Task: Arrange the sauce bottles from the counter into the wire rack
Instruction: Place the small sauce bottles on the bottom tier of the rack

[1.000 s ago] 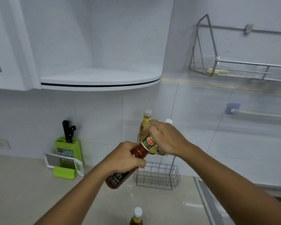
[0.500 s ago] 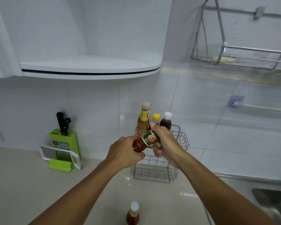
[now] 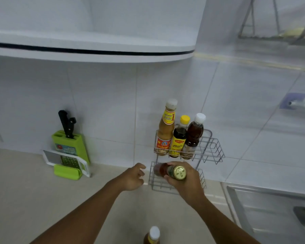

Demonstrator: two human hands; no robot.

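Observation:
A two-tier wire rack [image 3: 212, 150] stands against the tiled wall. Its upper tier holds three bottles: a tall tan sauce bottle [image 3: 166, 128], a dark bottle with a yellow cap [image 3: 179, 138] and a dark bottle with a white cap [image 3: 193, 135]. My right hand [image 3: 186, 182] grips a red sauce bottle [image 3: 169, 171] near its gold cap, holding it at the lower tier with the cap facing me. My left hand [image 3: 133, 177] hovers just left of the rack, fingers apart and holding nothing. Another bottle with a white cap [image 3: 152, 235] stands on the counter at the bottom edge.
A green knife block [image 3: 70, 145] with black knives and a white grater [image 3: 67, 162] sit on the counter at the left. A rounded white shelf [image 3: 95, 50] overhangs the area. A sink [image 3: 271, 212] lies to the right. A metal wall rack [image 3: 278, 34] hangs upper right.
My left hand has let go of the red sauce bottle and drawn away to the left. My right hand has lowered the bottle to the rack's lower tier. The view has tilted down.

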